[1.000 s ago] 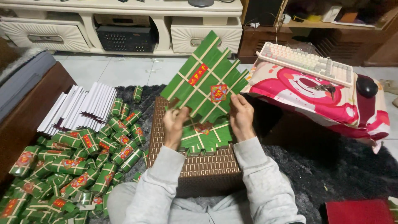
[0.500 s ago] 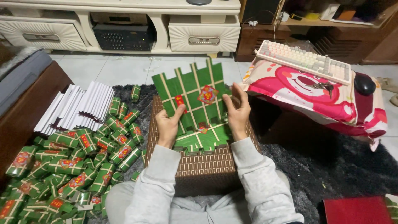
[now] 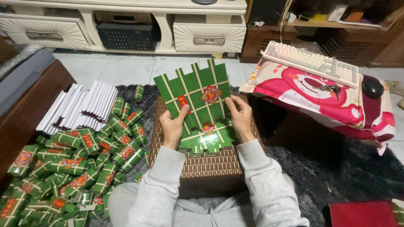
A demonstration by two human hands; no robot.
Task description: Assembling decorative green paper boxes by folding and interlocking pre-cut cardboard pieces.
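I hold a flat green cardboard sheet [image 3: 194, 94] with cream stripes and red labels, tilted up above a stack of the same flat sheets [image 3: 206, 141]. My left hand [image 3: 173, 126] grips its left edge and my right hand [image 3: 240, 115] grips its right edge. The stack lies on a brown woven box [image 3: 206, 168] in front of my lap.
A heap of folded green cylinder-shaped boxes [image 3: 80, 164] covers the dark rug at the left. White flat sheets [image 3: 80, 107] lie fanned behind them. A pink cartoon cushion [image 3: 320, 96] with a keyboard [image 3: 311, 63] and mouse [image 3: 372, 86] stands at the right. A red object [image 3: 362, 214] lies bottom right.
The green sheet has turned from a diagonal tilt toward upright and come lower and closer to the stack. Both hands shifted along its side edges.
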